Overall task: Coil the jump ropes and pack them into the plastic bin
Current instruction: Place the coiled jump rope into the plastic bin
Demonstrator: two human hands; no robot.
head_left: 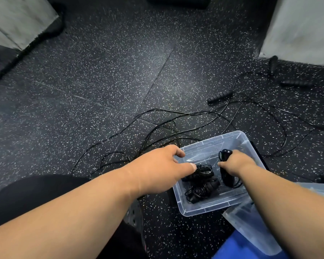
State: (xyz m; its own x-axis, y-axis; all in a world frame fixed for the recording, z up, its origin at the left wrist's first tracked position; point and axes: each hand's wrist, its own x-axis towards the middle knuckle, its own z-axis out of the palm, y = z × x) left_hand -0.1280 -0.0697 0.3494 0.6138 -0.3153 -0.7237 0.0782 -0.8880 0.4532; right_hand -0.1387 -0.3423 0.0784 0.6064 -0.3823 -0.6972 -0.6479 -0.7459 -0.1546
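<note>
A clear plastic bin sits on the speckled black floor in front of me. Inside it lie two coiled black jump ropes near the front left. My right hand is inside the bin and grips a third coiled black rope with its handles, held upright. My left hand hovers over the bin's left rim, fingers loosely curled, thumb near the coiled ropes; it holds nothing that I can see. More black ropes lie uncoiled and tangled on the floor beyond the bin, with ribbed handles to the right.
A clear lid leans against the bin's near right corner, over something blue. Two more rope handles lie far right near a pale wall base. A pale block and thick black cable are at top left. My dark-clothed knee is at lower left.
</note>
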